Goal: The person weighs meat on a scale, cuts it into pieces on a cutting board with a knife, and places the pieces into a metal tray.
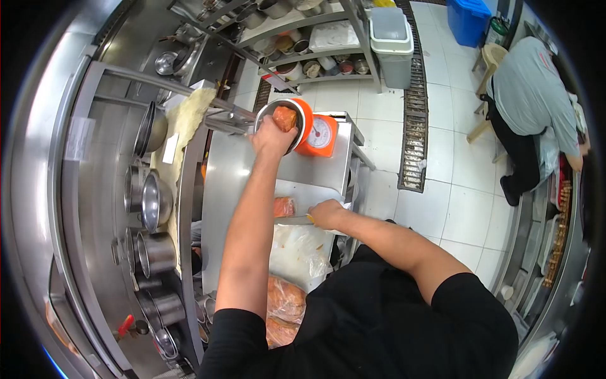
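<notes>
My left hand [273, 138] is closed on a chunk of orange-red meat [285, 117], holding it in the mouth of a steel bowl [260, 115]. The bowl sits at an orange dial scale [328, 150]. My right hand [327, 215] is wrapped round a knife, its yellow handle [310, 218] partly showing and its blade lying low over the white cutting board [315, 190]. Another orange-red chunk [284, 206] rests on the board beside the blade. Nearer my body are a clear plastic sheet [297, 249] and plastic-wrapped orange-red meat [285, 300].
Steel pots [156, 252] and pans hang or stand on the left shelving. A loaded rack [303, 38] and a grey bin [396, 66] stand ahead. A floor drain grate [413, 139] crosses the tiles. At right, another person [533, 95] bends over a counter.
</notes>
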The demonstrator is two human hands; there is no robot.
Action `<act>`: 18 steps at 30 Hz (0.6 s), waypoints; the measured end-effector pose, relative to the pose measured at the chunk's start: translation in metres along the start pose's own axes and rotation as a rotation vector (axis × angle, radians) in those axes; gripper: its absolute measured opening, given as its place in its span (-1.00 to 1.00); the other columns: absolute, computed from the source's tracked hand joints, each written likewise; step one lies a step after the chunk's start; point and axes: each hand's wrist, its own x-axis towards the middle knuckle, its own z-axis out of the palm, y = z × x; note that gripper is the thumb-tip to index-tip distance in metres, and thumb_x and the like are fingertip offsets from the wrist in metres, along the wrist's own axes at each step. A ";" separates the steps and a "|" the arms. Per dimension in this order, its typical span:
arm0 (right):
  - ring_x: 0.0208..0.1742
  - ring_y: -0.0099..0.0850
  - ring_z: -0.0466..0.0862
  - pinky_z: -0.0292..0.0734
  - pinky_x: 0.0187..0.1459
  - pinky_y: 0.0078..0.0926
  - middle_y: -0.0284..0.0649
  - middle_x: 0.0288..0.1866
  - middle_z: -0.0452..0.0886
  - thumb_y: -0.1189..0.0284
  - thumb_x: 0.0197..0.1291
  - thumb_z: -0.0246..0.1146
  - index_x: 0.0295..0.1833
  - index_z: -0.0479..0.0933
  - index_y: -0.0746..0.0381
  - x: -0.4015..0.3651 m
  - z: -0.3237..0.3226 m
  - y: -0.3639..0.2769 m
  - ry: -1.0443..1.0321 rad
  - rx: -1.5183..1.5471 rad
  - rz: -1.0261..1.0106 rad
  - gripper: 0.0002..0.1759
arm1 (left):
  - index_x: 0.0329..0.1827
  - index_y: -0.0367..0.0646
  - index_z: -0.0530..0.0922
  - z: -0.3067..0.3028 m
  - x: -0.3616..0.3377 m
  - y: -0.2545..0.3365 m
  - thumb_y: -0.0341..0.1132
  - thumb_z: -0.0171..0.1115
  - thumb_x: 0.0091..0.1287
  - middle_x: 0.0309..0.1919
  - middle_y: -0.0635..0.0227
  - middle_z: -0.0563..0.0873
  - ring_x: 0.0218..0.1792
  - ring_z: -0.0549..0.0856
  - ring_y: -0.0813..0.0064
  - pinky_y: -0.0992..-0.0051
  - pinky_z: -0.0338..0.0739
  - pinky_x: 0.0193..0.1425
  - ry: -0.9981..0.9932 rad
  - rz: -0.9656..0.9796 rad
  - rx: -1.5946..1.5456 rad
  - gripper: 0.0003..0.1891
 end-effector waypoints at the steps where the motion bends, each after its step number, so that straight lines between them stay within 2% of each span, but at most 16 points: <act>1: 0.09 -0.06 0.82 0.71 0.06 -0.06 -0.02 0.05 0.82 0.35 0.29 0.29 0.12 0.72 0.22 0.000 0.002 0.001 0.015 0.004 -0.004 -0.66 | 0.37 -0.18 0.49 0.005 -0.002 0.001 0.24 0.54 0.11 0.16 0.07 0.79 0.24 0.74 0.09 0.03 0.36 0.47 -0.017 -0.002 0.037 -0.12; 2: 0.08 -0.05 0.82 0.71 0.06 -0.05 -0.02 0.05 0.82 0.38 0.29 0.26 0.11 0.73 0.21 0.000 0.005 0.001 0.029 0.006 -0.008 -0.67 | 0.31 -0.12 0.51 0.010 -0.002 0.003 0.20 0.55 0.12 0.23 0.14 0.73 0.26 0.72 0.18 0.02 0.37 0.45 0.004 -0.004 0.055 -0.20; 5: 0.08 -0.04 0.83 0.72 0.06 -0.06 -0.01 0.04 0.82 0.40 0.29 0.23 0.09 0.74 0.22 -0.002 0.005 0.001 0.053 0.039 -0.009 -0.67 | 0.29 -0.12 0.51 0.013 -0.004 0.004 0.25 0.54 0.13 0.22 0.17 0.73 0.25 0.72 0.18 0.06 0.39 0.44 0.076 0.036 0.048 -0.19; 9: 0.06 -0.03 0.83 0.71 0.06 -0.06 0.00 0.01 0.83 0.40 0.29 0.23 0.05 0.75 0.23 0.000 0.008 0.003 0.066 0.038 -0.016 -0.69 | 0.30 -0.12 0.50 0.016 -0.003 0.005 0.30 0.55 0.11 0.23 0.14 0.73 0.27 0.71 0.13 0.04 0.44 0.39 0.076 0.034 0.048 -0.14; 18: 0.11 -0.04 0.82 0.71 0.10 -0.08 0.00 0.06 0.82 0.40 0.31 0.23 0.08 0.75 0.25 -0.001 0.002 0.002 0.024 0.036 0.004 -0.68 | 0.59 -0.16 0.32 0.006 -0.001 0.007 0.29 0.57 0.08 0.30 0.05 0.70 0.35 0.67 0.12 0.06 0.45 0.43 0.090 0.100 0.011 0.10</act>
